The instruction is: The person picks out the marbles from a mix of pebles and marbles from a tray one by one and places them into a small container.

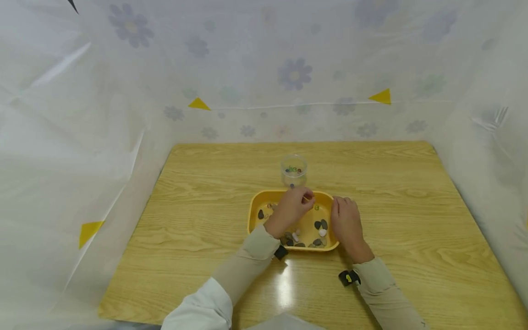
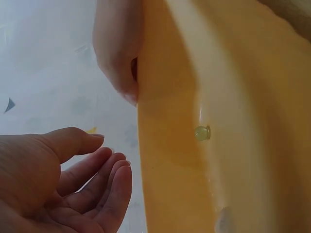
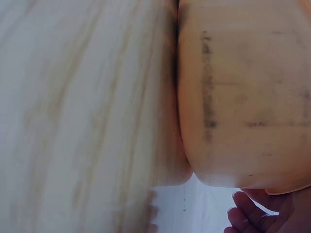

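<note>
My left hand (image 1: 294,206) is over the back part of a yellow tray (image 1: 250,215). In the left wrist view the thumb stands apart from the loosely bent fingers (image 2: 109,189), with nothing between them. A green marble (image 2: 202,133) lies in the tray near that hand. At the tray's right rim, my right hand (image 1: 346,222) grips the edge, its fingertips partly hidden. Dark stones (image 1: 321,224), a white stone (image 1: 322,233) and several other pebbles lie inside the tray. The right wrist view shows the tray's marked outer surface (image 3: 243,97) close up.
A clear round cup (image 1: 294,176) holding several small coloured marbles stands just behind the tray. A dark blue marble (image 1: 292,185) shows at its near lower edge; inside or outside, I cannot tell. The wooden table (image 1: 198,183) is bordered by pale flowered sheeting (image 1: 264,68).
</note>
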The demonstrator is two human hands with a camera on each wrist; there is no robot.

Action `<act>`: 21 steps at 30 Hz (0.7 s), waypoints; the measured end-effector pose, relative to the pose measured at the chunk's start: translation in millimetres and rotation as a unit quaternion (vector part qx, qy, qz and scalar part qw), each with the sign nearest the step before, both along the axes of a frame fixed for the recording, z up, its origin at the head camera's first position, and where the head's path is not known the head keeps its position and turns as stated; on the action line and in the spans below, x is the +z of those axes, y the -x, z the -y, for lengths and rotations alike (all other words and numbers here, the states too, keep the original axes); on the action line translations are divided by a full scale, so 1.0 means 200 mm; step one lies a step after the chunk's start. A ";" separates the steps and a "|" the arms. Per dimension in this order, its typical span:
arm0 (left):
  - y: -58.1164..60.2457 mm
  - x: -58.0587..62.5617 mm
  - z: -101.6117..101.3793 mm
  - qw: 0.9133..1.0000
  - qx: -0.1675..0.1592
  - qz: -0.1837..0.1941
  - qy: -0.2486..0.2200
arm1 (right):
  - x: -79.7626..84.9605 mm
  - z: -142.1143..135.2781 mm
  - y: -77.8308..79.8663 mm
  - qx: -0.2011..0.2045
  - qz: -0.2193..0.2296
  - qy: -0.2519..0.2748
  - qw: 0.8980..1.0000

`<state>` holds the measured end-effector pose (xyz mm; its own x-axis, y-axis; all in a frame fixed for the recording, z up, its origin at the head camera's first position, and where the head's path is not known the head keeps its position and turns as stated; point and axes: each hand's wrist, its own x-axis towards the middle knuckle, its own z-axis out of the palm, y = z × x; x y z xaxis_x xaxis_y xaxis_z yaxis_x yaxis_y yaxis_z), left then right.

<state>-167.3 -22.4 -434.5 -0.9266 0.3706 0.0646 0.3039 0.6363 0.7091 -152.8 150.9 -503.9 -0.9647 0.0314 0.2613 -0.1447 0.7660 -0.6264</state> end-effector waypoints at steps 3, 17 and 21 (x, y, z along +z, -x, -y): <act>-0.01 -0.03 -0.03 1.000 0.001 0.017 0.012 | 0.01 0.00 0.00 0.001 -0.003 0.001 1.000; 0.00 -0.12 -0.12 0.997 0.025 0.046 0.063 | 0.02 0.00 -0.01 0.003 -0.010 0.008 1.000; 0.01 -0.15 -0.12 0.996 0.035 0.056 0.063 | 0.01 0.00 -0.01 0.006 -0.011 0.009 1.000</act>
